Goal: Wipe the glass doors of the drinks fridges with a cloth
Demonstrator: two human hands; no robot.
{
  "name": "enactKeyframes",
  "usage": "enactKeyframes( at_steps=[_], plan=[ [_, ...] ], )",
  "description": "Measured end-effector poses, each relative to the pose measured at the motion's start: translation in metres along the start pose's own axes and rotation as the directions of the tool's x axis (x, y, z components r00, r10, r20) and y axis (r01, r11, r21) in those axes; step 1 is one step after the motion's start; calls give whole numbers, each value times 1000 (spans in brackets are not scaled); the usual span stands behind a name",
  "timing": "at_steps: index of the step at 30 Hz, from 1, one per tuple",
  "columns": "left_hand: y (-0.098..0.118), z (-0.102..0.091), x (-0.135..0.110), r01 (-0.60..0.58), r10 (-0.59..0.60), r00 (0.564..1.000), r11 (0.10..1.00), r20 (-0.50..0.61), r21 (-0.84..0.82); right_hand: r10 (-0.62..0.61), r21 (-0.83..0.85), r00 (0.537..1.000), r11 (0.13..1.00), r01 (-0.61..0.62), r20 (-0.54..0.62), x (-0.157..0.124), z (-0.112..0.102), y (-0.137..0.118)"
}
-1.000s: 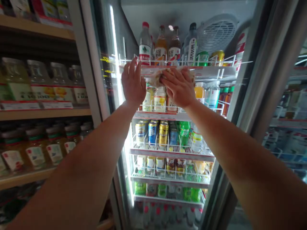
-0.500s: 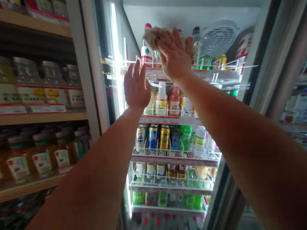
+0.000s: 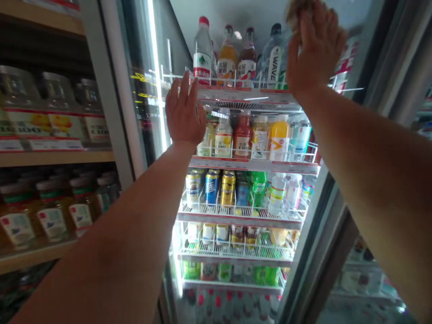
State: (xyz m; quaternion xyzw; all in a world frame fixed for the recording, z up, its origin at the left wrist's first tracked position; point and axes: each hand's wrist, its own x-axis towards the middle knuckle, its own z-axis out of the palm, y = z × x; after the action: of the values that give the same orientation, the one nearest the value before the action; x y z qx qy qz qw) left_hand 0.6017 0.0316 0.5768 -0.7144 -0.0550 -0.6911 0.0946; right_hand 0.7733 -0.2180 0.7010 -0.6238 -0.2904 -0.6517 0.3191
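Note:
My right hand (image 3: pixel 313 56) is raised at the upper right, its palm pressing a crumpled brownish cloth (image 3: pixel 295 10) against what looks like the glass front of a drinks cooler. Part of the cloth lies hidden under the fingers. Flat on the same front, left of the middle, rests my left hand (image 3: pixel 185 112), fingers stretched out and holding nothing. Behind the glass, a red-capped water bottle (image 3: pixel 202 54) stands just above my left fingertips. A clear bottle marked WAVE (image 3: pixel 274 58) is left of my right hand.
Lit wire shelves (image 3: pixel 243 219) hold several cans and bottles inside the cooler. Wooden shelving (image 3: pixel 54 157) with juice bottles stands at the left. A metal door frame (image 3: pixel 332 234) runs down the right, with more stocked shelves beyond it.
My right hand and the cloth have moved right and up, uncovering the bottles on the top shelf. My left hand stays flat in about the same place; the view has shifted slightly.

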Motion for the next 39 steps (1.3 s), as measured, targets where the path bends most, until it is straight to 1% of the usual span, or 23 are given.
enactKeyframes(
  at_steps=[2,5,6,7,8,10,11,13,14,16,19,21,23,26,29,31,32,33,34,35,36,37,39],
  plan=[
    [-1,1,1,6,-6,1000,1000,-1,-14,-345,70,936,938,341,73,-16,-1,4],
    [-3,3,1,5,-5,1000,1000,6,5,-729,227,648,684,693,219,-31,-4,5],
    [-4,3,1,0,0,1000,1000,8,25,-751,249,619,660,708,231,-32,-4,6],
    [-5,3,1,-8,8,1000,999,8,48,-723,245,660,691,680,205,-32,-3,8],
    [-5,3,1,-17,16,1000,997,6,70,-632,223,761,770,598,145,-31,0,11],
    [-7,3,1,-27,27,1000,996,2,85,-259,205,966,944,257,-18,-25,9,18],
    [-7,2,0,-28,28,1000,997,0,78,-38,230,995,972,57,-88,-23,14,23],
    [-5,0,-1,-28,28,1000,998,2,55,231,301,961,937,-177,-155,-20,21,30],
    [-3,-2,-1,-25,25,1000,999,5,43,226,316,962,934,-168,-154,-21,21,31],
    [5,-6,2,-6,6,1000,1000,10,26,-25,281,994,958,55,-109,-26,16,27],
    [21,-9,15,108,-107,994,993,-23,55,-381,181,920,915,360,96,-37,3,12],
    [32,-4,26,225,-218,970,972,-104,61,-358,129,917,932,339,176,-43,1,2],
    [39,5,36,257,-249,958,966,-141,40,-211,81,970,976,202,120,-47,7,1],
    [39,20,42,149,-147,988,988,-39,47,33,76,998,997,-29,-47,-50,20,14],
    [33,28,43,122,-129,990,984,48,126,180,65,981,982,-175,-67,-55,21,26],
    [28,30,43,153,-168,983,972,68,179,97,62,995,993,-96,-12,-63,12,23],
    [26,31,44,159,-174,982,968,66,192,-47,78,998,996,43,53,-68,4,20],
    [24,32,44,155,-170,983,968,63,195,-243,117,961,966,228,134,-73,-3,15],
    [21,34,44,141,-153,987,972,54,188,-442,173,872,895,412,212,-78,-10,11],
    [18,36,44,117,-125,991,978,39,170,-583,225,766,812,539,270,-82,-15,8],
    [14,39,45,94,-98,995,985,21,146,-640,247,708,769,590,300,-85,-18,6],
    [11,43,45,77,-78,997,990,0,117,-621,232,722,784,576,304,-86,-18,6],
    [4,50,45,44,-40,998,996,-45,74,-388,121,894,921,370,223,-84,-10,9]
  ],
)
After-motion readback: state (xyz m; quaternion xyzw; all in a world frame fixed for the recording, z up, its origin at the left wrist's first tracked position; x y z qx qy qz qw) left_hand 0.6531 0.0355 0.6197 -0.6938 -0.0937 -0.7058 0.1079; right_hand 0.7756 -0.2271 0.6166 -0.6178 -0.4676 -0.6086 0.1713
